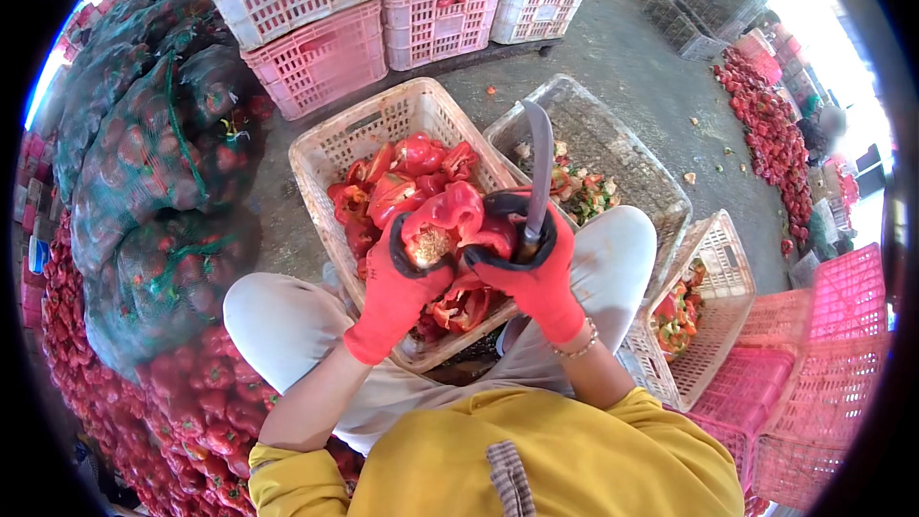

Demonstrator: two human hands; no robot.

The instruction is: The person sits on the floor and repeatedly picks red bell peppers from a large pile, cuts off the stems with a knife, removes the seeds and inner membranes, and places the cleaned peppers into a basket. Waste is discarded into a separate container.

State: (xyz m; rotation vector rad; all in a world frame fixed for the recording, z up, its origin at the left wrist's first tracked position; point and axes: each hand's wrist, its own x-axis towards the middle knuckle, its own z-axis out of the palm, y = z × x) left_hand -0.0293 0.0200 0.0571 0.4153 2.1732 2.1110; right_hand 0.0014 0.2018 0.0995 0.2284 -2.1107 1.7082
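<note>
Both my hands wear red gloves with black palms and fingers. A torn-open red bell pepper [452, 212] is held between them, its pale seed core [429, 245] showing beside my left thumb. My left hand [406, 276] grips the pepper's left part. In my right hand [535, 266] is the handle of a curved knife [540, 158], its blade pointing up and away from me, while the fingers also press on the pepper's right side. Directly beneath my hands, a white plastic crate [316, 190] between my knees holds opened red peppers [416, 158].
A dirty clear crate [632, 151] with cores and stem scraps [592, 194] stands right of the pepper crate. Another crate [725, 287] holds trimmings. Pink crates [747, 380] sit at right. Stacked crates [438, 29] stand ahead; net sacks [136, 158] and heaped peppers [208, 409] lie at left.
</note>
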